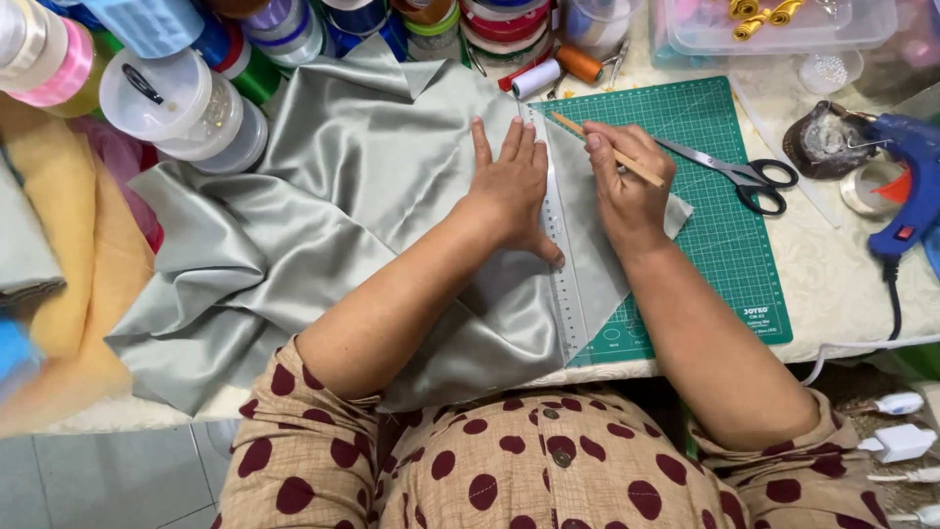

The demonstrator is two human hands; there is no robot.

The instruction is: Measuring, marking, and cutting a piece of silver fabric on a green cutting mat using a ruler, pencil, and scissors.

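Left hand [511, 186] flat on ruler [565, 284], pencil [607, 150] in right fingers [599, 137]

Work table [842, 284] covered by a cream patterned cloth; pale grey tiled floor [108, 475] visible below its edge.

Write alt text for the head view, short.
Seen from above, a person's left hand presses a clear ruler flat on grey satin fabric, while the right hand holds a wooden pencil at the ruler's edge. Beneath is a green cutting mat, with black-handled scissors on it and ribbon spools behind.
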